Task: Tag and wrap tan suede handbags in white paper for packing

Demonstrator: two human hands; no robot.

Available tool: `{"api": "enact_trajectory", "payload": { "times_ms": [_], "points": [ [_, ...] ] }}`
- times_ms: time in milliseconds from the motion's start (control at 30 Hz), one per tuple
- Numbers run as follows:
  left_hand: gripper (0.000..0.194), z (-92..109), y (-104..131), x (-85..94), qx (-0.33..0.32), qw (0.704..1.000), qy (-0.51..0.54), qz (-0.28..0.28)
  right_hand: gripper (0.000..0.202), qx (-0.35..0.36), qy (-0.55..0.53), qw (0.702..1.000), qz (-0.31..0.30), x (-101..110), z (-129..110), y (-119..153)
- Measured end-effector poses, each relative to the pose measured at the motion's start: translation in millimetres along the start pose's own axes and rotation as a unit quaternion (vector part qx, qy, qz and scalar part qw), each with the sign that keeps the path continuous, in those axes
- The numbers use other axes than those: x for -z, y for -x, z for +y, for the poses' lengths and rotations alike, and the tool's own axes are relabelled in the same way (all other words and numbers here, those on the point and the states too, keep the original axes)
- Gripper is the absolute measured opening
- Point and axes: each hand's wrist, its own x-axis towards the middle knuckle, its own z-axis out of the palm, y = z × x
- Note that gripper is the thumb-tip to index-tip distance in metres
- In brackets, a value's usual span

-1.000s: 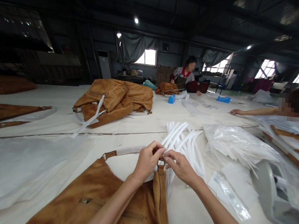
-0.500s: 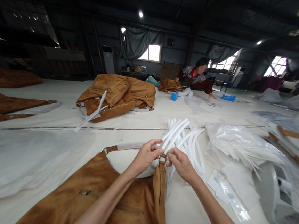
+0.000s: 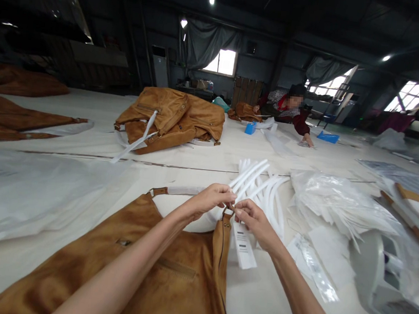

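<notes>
A brown handbag (image 3: 127, 262) lies in front of me, its strap (image 3: 184, 190) partly wrapped in white material. Both my hands meet at the metal ring (image 3: 228, 211) on the bag's right corner. My left hand (image 3: 215, 196) pinches at the strap end just above that ring; its fingertips hide what they grip. From the right, my right hand (image 3: 250, 217) closes thumb and fingers beside the ring, and what lies between them is too small to make out. Below it hangs a white printed tag (image 3: 244, 248). White foam tubes (image 3: 259, 178) lie just behind my hands.
More brown bags (image 3: 176, 120) lie across the table, with clear plastic sheeting (image 3: 37, 200) at left. Plastic bags (image 3: 338, 197), papers and a grey tape dispenser (image 3: 385, 285) lie at right. A co-worker (image 3: 287, 107) leans over the far side near blue dispensers (image 3: 250, 128).
The printed tag now hangs in plain view below my right hand. My hands stay close together at the ring, and the view has shifted slightly. The co-worker leans further forward.
</notes>
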Motion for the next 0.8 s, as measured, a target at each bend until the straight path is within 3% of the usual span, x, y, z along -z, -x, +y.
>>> {"api": "enact_trajectory", "payload": {
  "times_ms": [133, 233, 400, 500, 567, 633, 733, 800],
  "points": [
    [0.025, -4, -2, -6.1, 0.01, 0.996, 0.087, 0.004, 0.041, -0.013, -0.087, 0.996, 0.017, -4, 18, 27],
    [0.029, -12, -3, -10.3, 0.014, 0.988, 0.15, 0.012, 0.039, -0.051, -0.15, 0.987, 0.037, -6, 30, 46],
    [0.027, -30, -1, -9.6, 0.008, 0.966, 0.258, 0.024, 0.045, -0.018, -0.224, 0.974, -0.005, -3, 33, 57],
    [0.018, -43, 3, -4.9, 0.014, 0.94, 0.34, 0.031, 0.052, -0.016, -0.155, 0.987, 0.039, -2, 32, 49],
    [0.018, -51, 5, -2.4, 0.02, 0.931, 0.363, 0.044, 0.04, -0.009, -0.087, 0.992, 0.094, -2, 32, 39],
    [0.021, -57, 7, -1.5, 0.023, 0.93, 0.362, 0.057, 0.028, 0.014, -0.014, 0.99, 0.137, -1, 30, 28],
    [0.033, -61, 10, -1.9, 0.035, 0.935, 0.351, 0.044, 0.029, 0.06, 0.088, 0.975, 0.193, -1, 25, 13],
    [0.042, -63, 11, -2.1, 0.038, 0.936, 0.35, 0.03, 0.032, 0.09, 0.122, 0.969, 0.196, -1, 20, 6]
  ]
}}
